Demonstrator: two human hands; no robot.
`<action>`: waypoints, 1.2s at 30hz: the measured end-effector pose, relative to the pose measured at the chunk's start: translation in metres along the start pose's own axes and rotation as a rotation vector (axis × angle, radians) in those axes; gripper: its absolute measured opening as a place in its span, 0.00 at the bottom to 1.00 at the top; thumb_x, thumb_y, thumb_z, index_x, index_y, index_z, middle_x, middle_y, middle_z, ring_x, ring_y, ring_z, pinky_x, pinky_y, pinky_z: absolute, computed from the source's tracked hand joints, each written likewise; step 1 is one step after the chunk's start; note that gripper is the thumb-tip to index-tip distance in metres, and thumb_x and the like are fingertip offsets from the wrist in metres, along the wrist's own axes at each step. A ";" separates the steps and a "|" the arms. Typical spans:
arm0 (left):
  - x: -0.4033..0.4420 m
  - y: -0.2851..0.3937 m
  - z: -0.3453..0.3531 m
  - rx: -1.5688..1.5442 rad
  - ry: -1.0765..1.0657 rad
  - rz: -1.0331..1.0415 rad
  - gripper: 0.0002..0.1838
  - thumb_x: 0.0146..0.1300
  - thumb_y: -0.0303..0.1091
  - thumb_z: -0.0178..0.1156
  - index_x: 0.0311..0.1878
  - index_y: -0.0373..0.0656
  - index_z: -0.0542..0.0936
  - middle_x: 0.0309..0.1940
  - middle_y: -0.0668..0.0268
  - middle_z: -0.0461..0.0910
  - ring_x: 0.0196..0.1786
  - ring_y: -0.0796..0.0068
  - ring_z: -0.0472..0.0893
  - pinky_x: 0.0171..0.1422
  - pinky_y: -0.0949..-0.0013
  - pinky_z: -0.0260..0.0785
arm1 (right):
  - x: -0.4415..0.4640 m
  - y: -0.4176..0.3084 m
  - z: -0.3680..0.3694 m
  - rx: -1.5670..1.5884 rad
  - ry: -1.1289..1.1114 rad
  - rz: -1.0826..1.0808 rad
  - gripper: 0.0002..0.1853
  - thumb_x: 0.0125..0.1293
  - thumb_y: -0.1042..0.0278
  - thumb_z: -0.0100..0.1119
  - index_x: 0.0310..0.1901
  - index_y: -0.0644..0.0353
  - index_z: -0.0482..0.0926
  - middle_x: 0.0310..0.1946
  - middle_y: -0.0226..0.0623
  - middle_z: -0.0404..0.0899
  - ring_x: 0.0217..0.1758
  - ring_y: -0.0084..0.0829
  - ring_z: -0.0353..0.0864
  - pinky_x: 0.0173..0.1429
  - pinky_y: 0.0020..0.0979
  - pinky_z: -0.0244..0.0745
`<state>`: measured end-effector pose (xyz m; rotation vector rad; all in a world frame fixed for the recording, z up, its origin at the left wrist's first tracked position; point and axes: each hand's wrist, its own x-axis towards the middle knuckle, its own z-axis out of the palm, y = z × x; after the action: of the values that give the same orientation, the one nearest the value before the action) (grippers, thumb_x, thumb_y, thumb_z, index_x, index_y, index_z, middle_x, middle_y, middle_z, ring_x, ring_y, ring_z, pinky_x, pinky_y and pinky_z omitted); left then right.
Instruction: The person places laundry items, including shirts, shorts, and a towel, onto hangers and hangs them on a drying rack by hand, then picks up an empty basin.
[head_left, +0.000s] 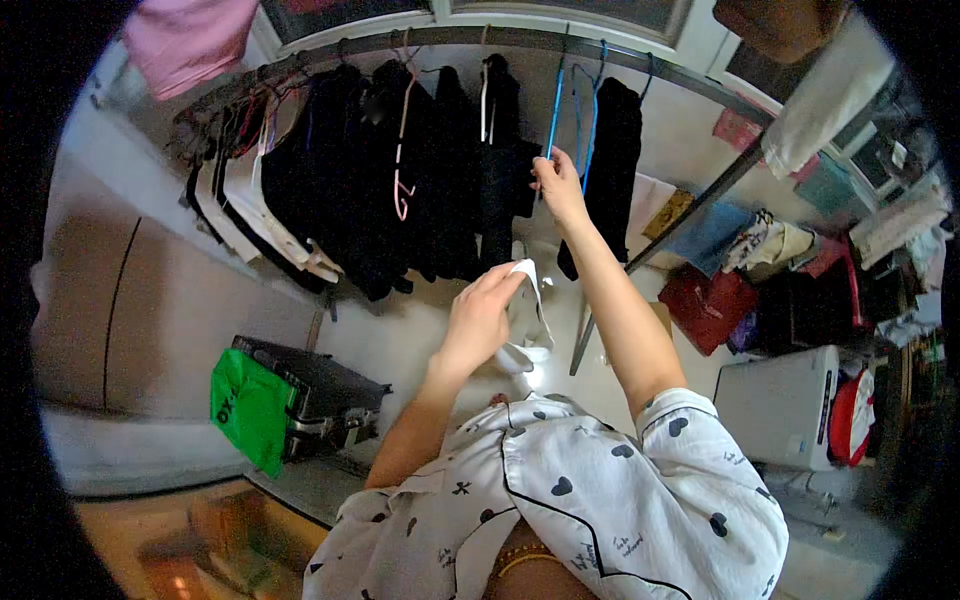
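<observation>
My right hand [560, 185] reaches up to the clothes rail [520, 38] with its fingers closed on a blue hanger [556, 110]. Lower down, in front of my chest, my left hand [480, 318] is closed on the edge of a white garment [530, 350]; its exact kind does not show. Beside my right hand hangs a second blue hanger [594, 125], and right of it a black garment [616, 140]. To the left, a pale pink hanger [400, 185] dangles in front of several dark clothes [330, 170].
A black suitcase [325, 395] with a green bag [245, 410] stands low on the left. A slanting metal pole [700, 200] crosses on the right. Beyond it are folded clothes [770, 242], a dark red bag [705, 308] and a white appliance-like box [775, 400].
</observation>
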<state>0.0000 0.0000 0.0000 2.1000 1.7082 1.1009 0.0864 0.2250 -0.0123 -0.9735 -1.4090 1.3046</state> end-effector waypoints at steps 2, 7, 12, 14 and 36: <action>0.007 -0.002 0.006 -0.019 -0.011 -0.027 0.27 0.49 0.14 0.50 0.56 0.38 0.75 0.57 0.55 0.74 0.58 0.54 0.75 0.61 0.59 0.69 | -0.004 -0.005 -0.010 -0.013 0.001 0.027 0.25 0.67 0.59 0.54 0.62 0.64 0.67 0.40 0.33 0.74 0.41 0.21 0.74 0.46 0.27 0.74; 0.025 -0.018 -0.008 -0.012 0.011 0.029 0.27 0.48 0.14 0.49 0.55 0.38 0.75 0.56 0.55 0.75 0.57 0.52 0.75 0.60 0.59 0.70 | -0.007 -0.016 -0.016 0.143 -0.045 0.001 0.15 0.68 0.61 0.52 0.49 0.63 0.72 0.34 0.30 0.74 0.37 0.21 0.74 0.41 0.26 0.72; 0.042 -0.019 -0.007 0.058 0.006 0.010 0.28 0.48 0.13 0.48 0.56 0.38 0.75 0.57 0.56 0.74 0.58 0.52 0.75 0.61 0.60 0.69 | -0.020 -0.054 -0.035 0.116 -0.181 0.018 0.10 0.68 0.63 0.48 0.42 0.61 0.72 0.29 0.27 0.72 0.32 0.22 0.74 0.37 0.26 0.70; 0.048 -0.018 -0.008 0.047 0.014 0.020 0.28 0.47 0.13 0.48 0.56 0.38 0.75 0.58 0.55 0.74 0.58 0.52 0.75 0.62 0.60 0.68 | -0.035 -0.059 -0.046 0.171 -0.248 0.069 0.17 0.67 0.65 0.49 0.54 0.65 0.70 0.30 0.27 0.73 0.31 0.22 0.74 0.36 0.26 0.70; 0.098 -0.090 0.081 0.038 0.024 -0.291 0.27 0.49 0.14 0.47 0.56 0.36 0.76 0.56 0.52 0.76 0.60 0.56 0.75 0.66 0.65 0.64 | -0.250 0.021 -0.232 0.327 -0.551 0.314 0.33 0.57 0.69 0.56 0.67 0.62 0.67 0.35 0.24 0.67 0.33 0.17 0.65 0.37 0.21 0.62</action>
<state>-0.0098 0.1395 -0.0696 1.7884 1.9816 1.0165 0.3693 0.0412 -0.0683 -0.6507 -1.4046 2.0800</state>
